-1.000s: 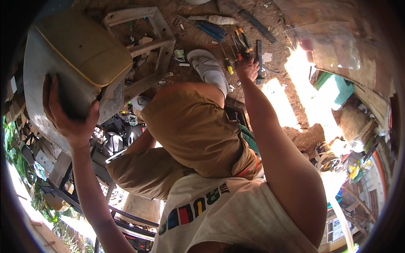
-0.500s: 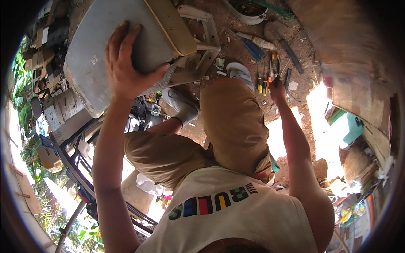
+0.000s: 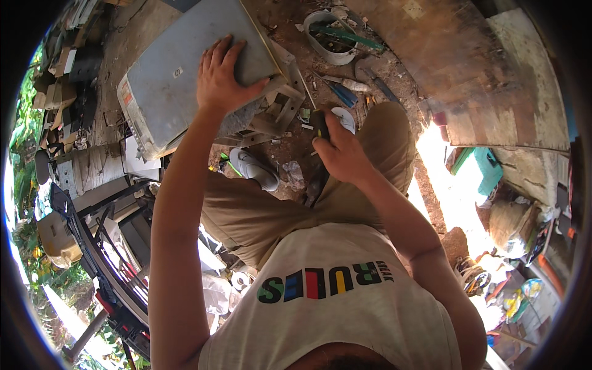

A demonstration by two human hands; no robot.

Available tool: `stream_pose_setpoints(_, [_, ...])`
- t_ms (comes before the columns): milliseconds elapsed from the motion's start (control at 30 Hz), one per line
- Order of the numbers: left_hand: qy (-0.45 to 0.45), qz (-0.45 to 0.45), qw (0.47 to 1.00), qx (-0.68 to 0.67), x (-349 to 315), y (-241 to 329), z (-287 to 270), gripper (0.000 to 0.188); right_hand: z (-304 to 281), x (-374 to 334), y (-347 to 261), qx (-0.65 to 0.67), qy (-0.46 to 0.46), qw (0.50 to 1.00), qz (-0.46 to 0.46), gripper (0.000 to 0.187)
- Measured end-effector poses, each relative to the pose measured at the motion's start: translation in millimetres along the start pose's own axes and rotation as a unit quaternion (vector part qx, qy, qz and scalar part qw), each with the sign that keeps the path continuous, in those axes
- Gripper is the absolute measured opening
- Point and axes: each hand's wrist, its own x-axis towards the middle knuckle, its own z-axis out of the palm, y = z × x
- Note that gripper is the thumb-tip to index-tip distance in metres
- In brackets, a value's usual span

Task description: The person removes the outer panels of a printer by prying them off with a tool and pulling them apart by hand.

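Note:
A large grey, boxy machine (image 3: 163, 80) with a flat lid, much like a printer, stands tilted at the upper left. My left hand (image 3: 221, 83) lies on its lid near the right edge, fingers spread. In my right hand (image 3: 343, 153) is a screwdriver (image 3: 320, 123) with a dark handle, its thin shaft pointing up and away beside the machine. Its tip is hard to make out. Under the machine's near right side shows a pale, dusty frame (image 3: 279, 114).
A white bucket (image 3: 336, 57) with a green piece across it stands at the far middle. Blue-handled pliers (image 3: 343, 94) and other tools lie on the dirt floor nearby. A wooden board (image 3: 456, 61) leans at the right, above a teal case (image 3: 480, 169). Piled metal parts fill the left.
My right hand has come from the tools on the ground at the right toward the machine, bringing the screwdriver. My left hand remains on the lid. The view has shifted.

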Motion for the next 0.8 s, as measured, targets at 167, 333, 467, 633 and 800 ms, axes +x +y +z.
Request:
stream_pose_setpoints(167, [-0.011, -0.014, 1.000, 0.006, -2.4, 0.0, -2.6, 0.085, 15.7, 5.3, -7.7, 0.001, 0.001, 1.000, 0.012, 0.059])
stream_pose_setpoints(333, [-0.006, -0.016, 1.000, 0.004, -5.5, -1.2, -0.5, 0.085, 14.3, 9.8, -7.1, -0.089, -0.002, 0.996, 0.026, 0.057])
stream_pose_setpoints(467, [0.003, -0.009, 1.000, -0.001, -5.4, -2.2, -0.6, 0.085, 16.8, 12.1, -3.9, -0.141, 0.020, 0.990, 0.002, 0.057])
stream_pose_setpoints(633, [-0.005, -0.008, 1.000, 0.008, -5.9, -1.8, -3.0, 0.084, 14.6, 7.5, -13.2, -0.140, 0.037, 0.989, -0.007, 0.056])
stream_pose_setpoints(800, [0.001, -0.003, 1.000, -0.001, -6.1, -2.9, -2.4, 0.084, 25.0, 7.8, -10.1, -0.176, 0.060, 0.982, -0.029, 0.061])
